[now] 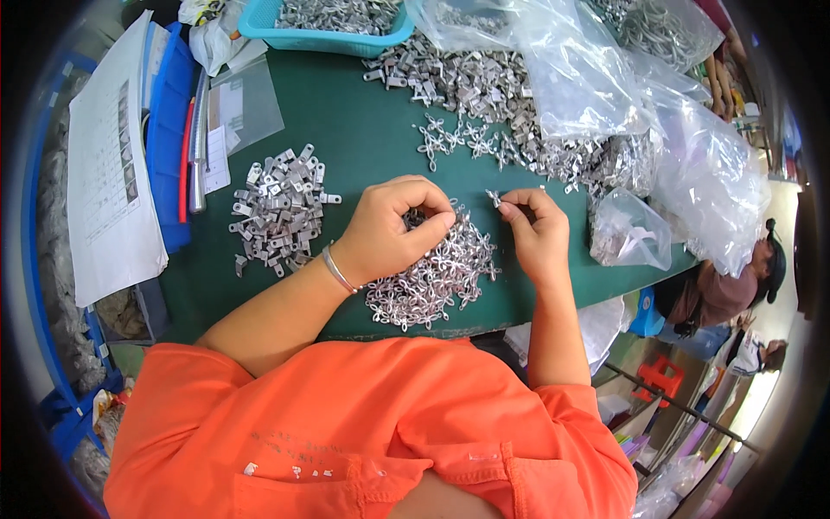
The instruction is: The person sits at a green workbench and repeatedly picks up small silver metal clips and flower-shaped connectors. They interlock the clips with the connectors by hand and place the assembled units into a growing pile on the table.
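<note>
My right hand [538, 232] pinches a small silver metal piece [493, 198] between thumb and forefinger, above the green tabletop [363, 112]. It looks like one of the flower-shaped pieces. My left hand [393, 221] is closed, thumb against curled forefinger, over the far side of a pile of silver flower-shaped metal pieces [437, 281]. What its fingertips hold, if anything, is too small to make out. Left of that hand lies a heap of small bent metal clips with holes [281, 208]. More loose flower-shaped pieces [458, 134] lie farther back.
A large heap of metal clips [467, 82] spreads across the back, partly under clear plastic bags [579, 86]. A turquoise basket [337, 41] of metal parts stands at the far edge. Papers [112, 164] and a blue tray [170, 138] line the left. Other people are at the right.
</note>
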A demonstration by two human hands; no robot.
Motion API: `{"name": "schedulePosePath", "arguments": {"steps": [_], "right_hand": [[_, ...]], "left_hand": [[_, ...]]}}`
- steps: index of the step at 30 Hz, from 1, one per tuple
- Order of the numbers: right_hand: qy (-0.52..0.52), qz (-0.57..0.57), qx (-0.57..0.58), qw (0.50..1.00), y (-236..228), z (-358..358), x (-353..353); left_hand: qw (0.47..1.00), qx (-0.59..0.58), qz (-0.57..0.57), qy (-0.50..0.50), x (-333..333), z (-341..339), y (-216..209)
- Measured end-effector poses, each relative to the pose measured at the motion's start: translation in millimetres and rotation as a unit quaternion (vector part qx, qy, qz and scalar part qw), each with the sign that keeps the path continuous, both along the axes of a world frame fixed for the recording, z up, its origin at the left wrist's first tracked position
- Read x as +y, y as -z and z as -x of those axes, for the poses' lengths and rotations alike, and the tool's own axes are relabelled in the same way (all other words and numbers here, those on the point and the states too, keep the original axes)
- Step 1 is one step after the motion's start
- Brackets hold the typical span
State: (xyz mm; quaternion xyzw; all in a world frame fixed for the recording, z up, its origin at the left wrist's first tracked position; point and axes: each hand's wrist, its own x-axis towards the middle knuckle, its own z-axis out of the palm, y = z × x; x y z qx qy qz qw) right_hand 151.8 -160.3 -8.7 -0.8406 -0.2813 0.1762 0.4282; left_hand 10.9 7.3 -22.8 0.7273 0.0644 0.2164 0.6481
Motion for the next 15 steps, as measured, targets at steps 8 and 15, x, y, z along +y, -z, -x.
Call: {"name": "schedulePosePath", "arguments": {"steps": [8, 15], "right_hand": [[-0.080, -0.258, 0.222, 0.937, -81.1, -3.6, 105.5], [-0.120, 0.063, -0.259, 0.956, -53.9, -43.8, 67.6]], "left_hand": [[0.999, 0.004, -0.035, -0.007, -1.3, -6.0, 1.3], [0.999, 0.019, -0.039, -0.005, 0.1, -4.4, 2.5]]}}
